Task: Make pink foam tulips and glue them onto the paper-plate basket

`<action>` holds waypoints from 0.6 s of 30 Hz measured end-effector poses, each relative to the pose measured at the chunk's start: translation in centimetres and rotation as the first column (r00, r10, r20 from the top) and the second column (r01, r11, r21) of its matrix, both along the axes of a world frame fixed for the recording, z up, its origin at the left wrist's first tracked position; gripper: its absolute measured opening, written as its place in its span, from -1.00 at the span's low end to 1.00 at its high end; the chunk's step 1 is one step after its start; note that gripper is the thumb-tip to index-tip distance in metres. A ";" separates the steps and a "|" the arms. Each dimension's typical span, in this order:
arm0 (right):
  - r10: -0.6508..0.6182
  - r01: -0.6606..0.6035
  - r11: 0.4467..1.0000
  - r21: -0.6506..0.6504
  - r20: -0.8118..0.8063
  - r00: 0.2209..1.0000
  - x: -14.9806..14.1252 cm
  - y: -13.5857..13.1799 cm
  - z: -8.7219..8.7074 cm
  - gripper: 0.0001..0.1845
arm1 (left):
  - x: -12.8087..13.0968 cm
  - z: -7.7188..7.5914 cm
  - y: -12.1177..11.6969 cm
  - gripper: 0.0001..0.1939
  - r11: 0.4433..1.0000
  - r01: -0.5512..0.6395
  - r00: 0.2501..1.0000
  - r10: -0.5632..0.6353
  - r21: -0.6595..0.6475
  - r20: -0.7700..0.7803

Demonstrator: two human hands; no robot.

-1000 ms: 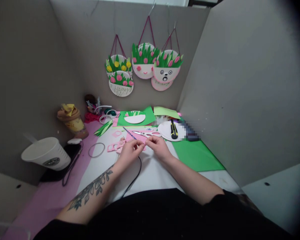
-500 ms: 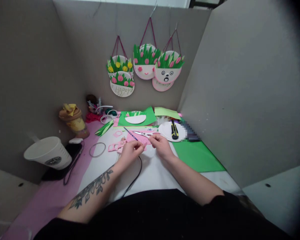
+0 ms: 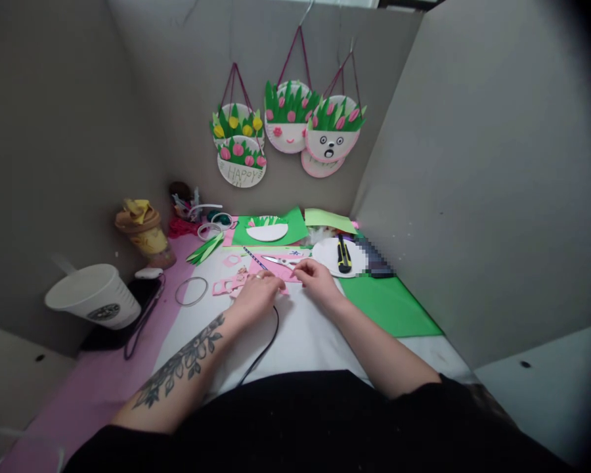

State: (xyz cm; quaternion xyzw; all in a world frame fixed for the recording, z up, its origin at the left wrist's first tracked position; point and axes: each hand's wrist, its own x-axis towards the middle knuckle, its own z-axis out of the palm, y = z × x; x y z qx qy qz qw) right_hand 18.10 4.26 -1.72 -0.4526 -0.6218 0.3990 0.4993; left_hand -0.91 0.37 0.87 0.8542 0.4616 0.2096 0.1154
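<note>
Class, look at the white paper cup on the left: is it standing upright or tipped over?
Tipped: the white paper cup leans, its wide white top tilted toward the camera.

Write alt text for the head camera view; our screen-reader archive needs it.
A person's left hand and right hand rest on pink paper on a craft table, beside scissors and a pencil. Decorated paper-plate baskets hang on the wall behind.

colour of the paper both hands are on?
Pink. The pink sheet lies under the left hand and right hand; head view shows it.
</note>
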 end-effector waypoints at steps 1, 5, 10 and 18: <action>-0.001 0.000 1.000 0.014 0.063 0.998 0.0 0.2 -0.3 -0.92 | -0.1 -0.1 0.0 -0.67 1.000 0.013 0.999 -0.014 -0.006 -0.050; -0.007 -0.004 0.999 0.052 0.212 0.977 -0.2 0.5 -1.1 -0.94 | -0.1 -0.5 0.0 -0.64 0.998 0.061 0.990 -0.064 -0.030 -0.129; 0.023 -0.041 0.997 0.063 0.267 0.963 -0.4 0.7 -1.4 -0.92 | 0.0 -0.4 0.0 -0.74 0.997 0.068 0.984 -0.074 -0.042 -0.162; 0.085 -0.101 0.995 0.014 0.427 0.900 -1.0 0.9 -1.9 -0.84 | 0.1 -0.4 0.5 -0.72 0.996 0.054 0.981 -0.067 -0.075 -0.180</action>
